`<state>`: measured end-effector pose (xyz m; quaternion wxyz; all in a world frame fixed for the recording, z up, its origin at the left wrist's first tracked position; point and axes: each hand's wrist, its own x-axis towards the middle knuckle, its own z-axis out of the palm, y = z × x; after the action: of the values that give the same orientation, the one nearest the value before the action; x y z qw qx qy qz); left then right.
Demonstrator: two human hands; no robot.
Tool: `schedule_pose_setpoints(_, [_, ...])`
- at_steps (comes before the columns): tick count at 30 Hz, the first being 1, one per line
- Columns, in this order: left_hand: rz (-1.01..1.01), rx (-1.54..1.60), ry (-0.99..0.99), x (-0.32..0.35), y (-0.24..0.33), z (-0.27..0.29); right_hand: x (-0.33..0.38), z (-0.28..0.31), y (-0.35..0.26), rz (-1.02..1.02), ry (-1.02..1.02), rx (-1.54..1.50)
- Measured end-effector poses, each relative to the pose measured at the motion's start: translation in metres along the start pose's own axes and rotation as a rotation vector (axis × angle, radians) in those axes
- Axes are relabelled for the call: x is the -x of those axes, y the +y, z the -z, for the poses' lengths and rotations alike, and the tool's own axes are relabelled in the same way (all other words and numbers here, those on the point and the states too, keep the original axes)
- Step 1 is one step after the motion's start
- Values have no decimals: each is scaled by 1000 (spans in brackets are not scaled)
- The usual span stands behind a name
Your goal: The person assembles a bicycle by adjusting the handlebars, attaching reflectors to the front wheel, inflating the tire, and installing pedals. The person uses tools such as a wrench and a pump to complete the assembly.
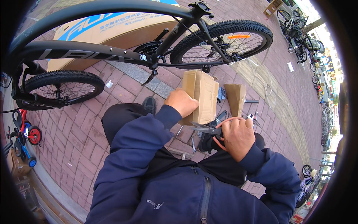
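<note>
My left hand is closed on the left side of a small brown cardboard box, which is held tilted over the ground between my knees. In my right hand is a pair of scissors with pinkish-orange loop handles. Their blades point left, slightly apart, at the box's lower edge; I cannot tell whether they touch it. Just right of the box stands a folded cardboard piece. Below the box a wrench lies on the paving, with other tools partly hidden nearby.
A dark bicycle stretches across the far side, before a large printed carton. At the left are a red and blue child's cycle and a white scrap. Several bicycles line the far right. Brick paving surrounds me.
</note>
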<state>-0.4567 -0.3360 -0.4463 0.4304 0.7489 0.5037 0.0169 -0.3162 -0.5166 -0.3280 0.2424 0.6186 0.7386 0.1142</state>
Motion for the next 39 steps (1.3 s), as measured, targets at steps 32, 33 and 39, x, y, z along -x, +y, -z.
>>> schedule_pose_setpoints(32, [-47, 9, 11, -21, -28, -23, -20, -19, -13, 165, -9, -24])
schedule_pose_setpoints(33, [-53, -1, 21, -22, -29, -25, -18, -20, -13, 167, -17, -28])
schedule_pose_setpoints(39, [-61, -39, 34, -28, -34, -32, -12, -30, -20, 121, -101, -153])
